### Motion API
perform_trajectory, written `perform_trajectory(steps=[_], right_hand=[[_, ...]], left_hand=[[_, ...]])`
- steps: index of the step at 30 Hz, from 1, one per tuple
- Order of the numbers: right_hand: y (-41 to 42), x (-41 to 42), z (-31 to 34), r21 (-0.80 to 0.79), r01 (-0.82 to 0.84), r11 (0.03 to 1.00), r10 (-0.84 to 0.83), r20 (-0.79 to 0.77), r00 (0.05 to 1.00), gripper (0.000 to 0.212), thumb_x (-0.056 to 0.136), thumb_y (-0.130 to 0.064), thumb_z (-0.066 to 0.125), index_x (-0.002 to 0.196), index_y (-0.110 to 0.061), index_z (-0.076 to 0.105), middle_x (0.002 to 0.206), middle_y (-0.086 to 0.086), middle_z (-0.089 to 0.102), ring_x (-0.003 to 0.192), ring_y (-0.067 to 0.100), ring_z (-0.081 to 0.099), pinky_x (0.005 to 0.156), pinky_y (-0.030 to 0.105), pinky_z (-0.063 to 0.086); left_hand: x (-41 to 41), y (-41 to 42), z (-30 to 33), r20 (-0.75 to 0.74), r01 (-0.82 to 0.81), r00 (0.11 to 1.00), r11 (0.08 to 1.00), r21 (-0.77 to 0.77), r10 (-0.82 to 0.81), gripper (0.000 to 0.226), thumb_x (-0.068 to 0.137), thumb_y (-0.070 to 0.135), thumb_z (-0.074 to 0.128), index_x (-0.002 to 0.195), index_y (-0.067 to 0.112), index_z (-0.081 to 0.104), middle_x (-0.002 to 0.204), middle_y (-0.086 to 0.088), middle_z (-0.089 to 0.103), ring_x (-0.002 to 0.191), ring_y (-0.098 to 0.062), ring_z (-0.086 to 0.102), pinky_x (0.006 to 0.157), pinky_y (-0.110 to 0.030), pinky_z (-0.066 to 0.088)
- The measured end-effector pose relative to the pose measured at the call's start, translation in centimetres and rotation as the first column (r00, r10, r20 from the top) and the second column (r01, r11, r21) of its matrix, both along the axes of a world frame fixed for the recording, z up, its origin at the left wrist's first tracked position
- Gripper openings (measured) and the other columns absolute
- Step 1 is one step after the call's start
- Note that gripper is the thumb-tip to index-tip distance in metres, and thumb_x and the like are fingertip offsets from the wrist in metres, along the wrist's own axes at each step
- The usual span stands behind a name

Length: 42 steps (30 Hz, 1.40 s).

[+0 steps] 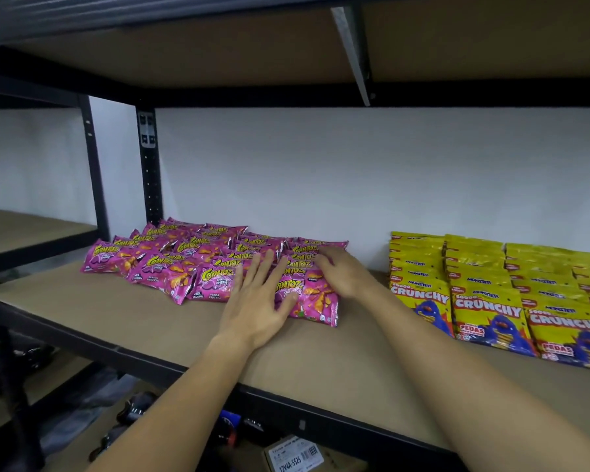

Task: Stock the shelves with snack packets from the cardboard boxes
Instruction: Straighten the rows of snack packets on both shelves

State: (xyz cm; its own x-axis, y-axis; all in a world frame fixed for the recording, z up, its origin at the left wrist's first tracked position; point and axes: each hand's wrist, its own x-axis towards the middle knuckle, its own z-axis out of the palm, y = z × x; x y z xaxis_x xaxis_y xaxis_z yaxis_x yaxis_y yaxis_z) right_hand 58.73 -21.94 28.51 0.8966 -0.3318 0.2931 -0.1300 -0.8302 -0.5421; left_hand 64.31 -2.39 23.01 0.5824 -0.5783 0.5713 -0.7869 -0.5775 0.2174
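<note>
Both hands, left hand (257, 303) and right hand (342, 271), lie flat-fingered, gripping nothing, on pink packets (198, 264) lying flat, tops toward the shelf (123, 321) back.

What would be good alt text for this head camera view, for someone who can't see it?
A person's left hand and right hand rest on overlapping pink Corntoz packets on a brown shelf. Yellow Crunchy packets stand in rows to the right, apart from the pink ones, against a white wall.
</note>
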Motion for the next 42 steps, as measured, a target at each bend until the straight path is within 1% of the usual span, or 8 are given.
perform_trajectory(steps=[3, 6, 11, 16, 22, 26, 31, 42], right_hand=[[-0.8, 0.0, 0.4, 0.396, 0.104, 0.912, -0.189, 0.181, 0.965, 0.047, 0.106, -0.034, 0.031, 0.144, -0.010, 0.045, 0.148, 0.009, 0.046, 0.139, 0.026, 0.039, 0.112, 0.037, 0.029], [-2.8, 1.3, 0.6, 0.634, 0.149, 0.759, -0.329, 0.175, 0.928, 0.029, 0.102, -0.032, 0.027, 0.089, -0.014, 0.046, 0.100, 0.007, 0.050, 0.098, 0.023, 0.044, 0.092, 0.037, 0.035], [-6.9, 5.4, -2.5, 0.719, 0.024, 0.694, -0.242, 0.201, 0.949, 0.064, 0.079, -0.048, 0.024, 0.099, 0.000, 0.062, 0.106, 0.018, 0.070, 0.097, 0.031, 0.062, 0.095, 0.043, 0.049], [-3.5, 3.6, -1.4, 0.748, -0.056, 0.661, -0.164, 0.217, 0.962, 0.051, 0.099, -0.033, 0.027, 0.084, -0.015, 0.072, 0.085, 0.004, 0.075, 0.085, 0.018, 0.069, 0.085, 0.032, 0.054], [-7.7, 7.7, -4.8, 0.656, -0.092, 0.749, -0.104, 0.253, 0.962, 0.062, 0.082, -0.055, 0.029, 0.103, -0.015, 0.071, 0.101, 0.007, 0.074, 0.099, 0.027, 0.069, 0.097, 0.050, 0.051], [-2.8, 3.3, -0.7, 0.588, 0.056, 0.807, -0.224, 0.216, 0.950, 0.052, 0.099, -0.043, 0.027, 0.119, -0.005, 0.057, 0.117, 0.016, 0.062, 0.093, 0.020, 0.060, 0.075, 0.033, 0.045], [1.0, 1.7, 1.2, 0.305, 0.045, 0.951, -0.145, 0.314, 0.938, 0.056, 0.107, -0.037, 0.031, 0.156, -0.011, 0.026, 0.165, 0.010, 0.019, 0.152, 0.025, 0.015, 0.123, 0.043, 0.015], [3.9, 5.1, 3.9, -0.129, -0.243, 0.961, 0.233, -0.086, 0.969, 0.051, 0.106, -0.029, 0.033, 0.156, -0.019, 0.029, 0.164, 0.006, 0.023, 0.151, 0.026, 0.021, 0.123, 0.051, 0.013]], left_hand=[[-0.2, -0.8, 0.5, 0.120, 0.054, 0.991, 0.997, 0.053, -0.060, 0.077, 0.091, 0.068, 0.015, 0.158, 0.031, 0.007, 0.165, 0.008, -0.007, 0.149, -0.008, -0.019, 0.122, -0.037, -0.014], [-1.0, -2.4, 1.0, 0.210, 0.144, 0.966, 0.988, 0.063, -0.154, 0.071, 0.098, 0.062, 0.021, 0.158, 0.026, 0.012, 0.165, 0.007, -0.004, 0.151, -0.008, -0.014, 0.123, -0.038, -0.010], [0.0, -4.4, 1.0, 0.172, 0.154, 0.969, 0.979, 0.135, -0.176, 0.074, 0.097, 0.065, 0.015, 0.158, 0.026, 0.005, 0.164, 0.009, -0.009, 0.148, -0.005, -0.020, 0.123, -0.039, -0.009], [1.0, -4.8, 0.3, 0.153, 0.156, 0.972, 0.975, 0.155, -0.180, 0.074, 0.095, 0.068, 0.012, 0.158, 0.028, 0.007, 0.165, 0.010, -0.003, 0.149, -0.004, -0.016, 0.123, -0.038, -0.010], [0.9, -4.9, 0.5, 0.139, 0.152, 0.975, 0.976, 0.155, -0.174, 0.072, 0.097, 0.065, 0.015, 0.158, 0.028, 0.012, 0.166, 0.009, 0.002, 0.150, -0.004, -0.012, 0.123, -0.039, -0.007], [0.2, -4.8, 1.0, 0.248, 0.140, 0.956, 0.987, 0.084, -0.156, 0.067, 0.100, 0.059, 0.019, 0.156, 0.024, 0.026, 0.164, 0.002, 0.017, 0.152, -0.010, 0.001, 0.124, -0.041, -0.002], [0.0, -3.2, 1.5, 0.285, 0.003, 0.958, 0.996, -0.087, 0.022, 0.057, 0.103, 0.042, 0.021, 0.150, 0.018, 0.041, 0.159, -0.004, 0.033, 0.151, -0.016, 0.015, 0.124, -0.043, 0.004], [2.0, 0.7, 0.5, -0.223, -0.517, 0.848, 0.841, -0.157, 0.480, 0.062, 0.103, 0.040, 0.020, 0.158, 0.016, 0.007, 0.166, -0.010, -0.001, 0.152, -0.024, -0.008, 0.123, -0.045, -0.008]])
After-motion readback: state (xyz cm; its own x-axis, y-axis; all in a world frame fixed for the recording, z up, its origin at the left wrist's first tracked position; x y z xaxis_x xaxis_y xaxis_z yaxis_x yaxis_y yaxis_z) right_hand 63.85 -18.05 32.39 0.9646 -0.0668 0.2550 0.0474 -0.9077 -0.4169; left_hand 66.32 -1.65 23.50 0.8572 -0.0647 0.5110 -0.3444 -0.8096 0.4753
